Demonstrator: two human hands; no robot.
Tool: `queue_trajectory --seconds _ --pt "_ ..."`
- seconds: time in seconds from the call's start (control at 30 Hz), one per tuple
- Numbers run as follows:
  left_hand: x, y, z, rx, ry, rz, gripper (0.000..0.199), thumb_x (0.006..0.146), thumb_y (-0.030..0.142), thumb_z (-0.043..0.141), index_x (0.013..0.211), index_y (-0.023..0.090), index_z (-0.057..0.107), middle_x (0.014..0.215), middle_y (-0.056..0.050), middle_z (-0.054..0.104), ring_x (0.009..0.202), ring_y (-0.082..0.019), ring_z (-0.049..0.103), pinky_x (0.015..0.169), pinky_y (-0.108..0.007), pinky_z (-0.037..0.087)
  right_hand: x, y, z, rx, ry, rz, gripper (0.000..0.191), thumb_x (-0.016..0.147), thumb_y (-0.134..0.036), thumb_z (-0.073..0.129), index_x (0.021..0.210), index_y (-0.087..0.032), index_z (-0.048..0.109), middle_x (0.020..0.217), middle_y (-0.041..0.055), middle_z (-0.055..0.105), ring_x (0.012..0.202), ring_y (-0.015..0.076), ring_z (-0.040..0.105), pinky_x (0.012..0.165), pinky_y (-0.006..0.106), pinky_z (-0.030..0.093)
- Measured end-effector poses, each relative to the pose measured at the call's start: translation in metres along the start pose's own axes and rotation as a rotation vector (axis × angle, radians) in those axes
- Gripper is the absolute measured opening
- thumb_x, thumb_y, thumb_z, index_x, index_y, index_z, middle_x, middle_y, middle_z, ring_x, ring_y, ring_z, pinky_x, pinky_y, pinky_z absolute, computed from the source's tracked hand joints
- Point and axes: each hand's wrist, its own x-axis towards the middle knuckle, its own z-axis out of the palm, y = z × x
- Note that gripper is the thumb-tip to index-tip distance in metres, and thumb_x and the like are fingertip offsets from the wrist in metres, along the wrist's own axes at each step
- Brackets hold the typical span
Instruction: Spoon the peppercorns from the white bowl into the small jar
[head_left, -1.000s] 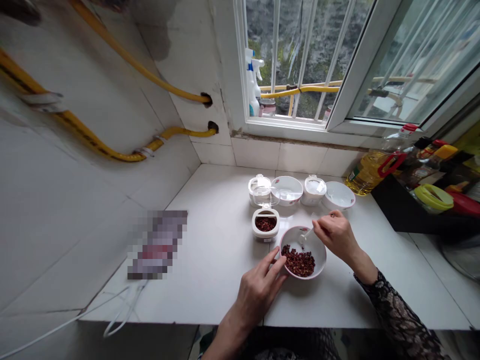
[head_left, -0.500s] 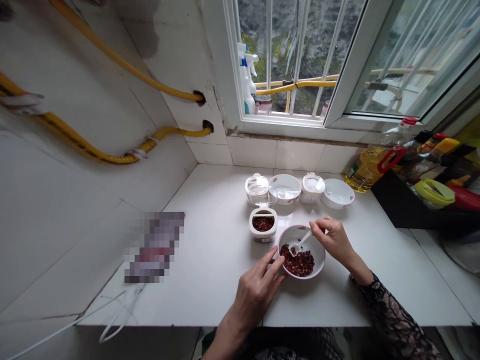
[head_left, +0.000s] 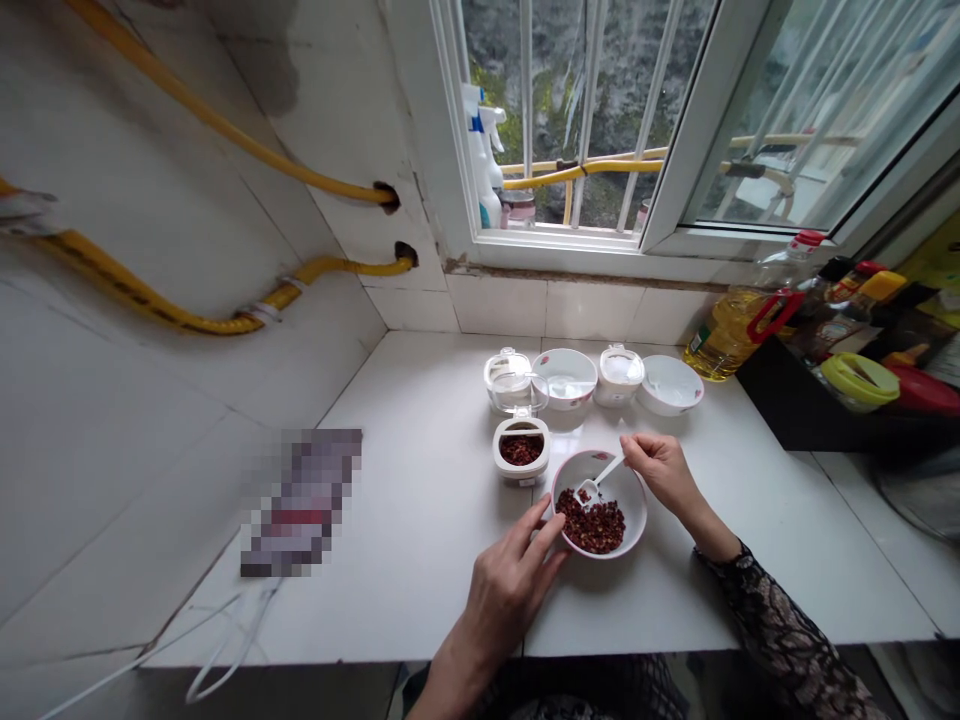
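A white bowl (head_left: 636,520) with a pink rim stands on the counter, holding dark red dried bits that look like Sichuan peppercorns (head_left: 596,528). My left hand (head_left: 511,580) grips the bowl's left side, fingers on the rim and thumb low against the outside. Between the fingertips of my right hand (head_left: 664,475) is the handle of a small white spoon (head_left: 607,470). Its tip is inside the bowl, at the upper left of the peppercorns. Just left of the bowl, a white seasoning jar (head_left: 522,470) stands with its lid up and similar red bits inside.
Behind are two lidded white jars (head_left: 507,370) (head_left: 620,368) and two white bowls (head_left: 564,365) (head_left: 673,375). An oil bottle (head_left: 724,335) and a black rack (head_left: 780,400) of condiments stand at right. A blurred-out object (head_left: 304,505) with a white cable (head_left: 232,650) lies at left.
The spoon tip has shifted slightly within the bowl, and the bits there look more spread out. My left hand keeps its hold. The whole view has moved a little.
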Motion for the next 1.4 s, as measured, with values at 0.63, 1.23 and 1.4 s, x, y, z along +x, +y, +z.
queue_trajectory --seconds 0.63,1.23,1.4 --pt "-0.001 -0.001 0.003 0.029 0.026 0.02 0.027 0.099 0.021 0.05 0.124 0.013 0.058 0.123 -0.019 0.067 0.104 -0.022 0.071 0.085 -0.027 0.06 0.036 -0.067 0.032 -0.293 0.301 -0.638 0.042 0.096 -0.028 0.048 0.055 -0.02 0.044 0.049 -0.0041 0.043 0.05 0.0099 0.037 0.062 0.026 0.039" --pt "-0.001 -0.001 0.004 0.023 0.022 0.026 0.027 0.099 0.022 0.05 0.123 0.012 0.058 0.123 -0.019 0.066 0.107 -0.023 0.07 0.083 -0.027 0.06 0.011 -0.028 -0.014 -0.612 0.085 -0.828 0.04 0.095 -0.015 0.051 0.056 -0.02 0.04 0.047 -0.0074 0.044 0.046 0.0082 0.029 0.067 0.026 0.036" --pt "-0.002 -0.001 0.003 0.018 0.009 0.01 0.027 0.099 0.022 0.051 0.124 0.013 0.057 0.124 -0.018 0.066 0.107 -0.022 0.07 0.084 -0.028 0.059 0.001 -0.01 -0.012 -0.664 0.006 -0.752 0.042 0.096 -0.018 0.05 0.055 -0.019 0.04 0.047 -0.0067 0.045 0.046 0.0079 0.028 0.067 0.026 0.035"
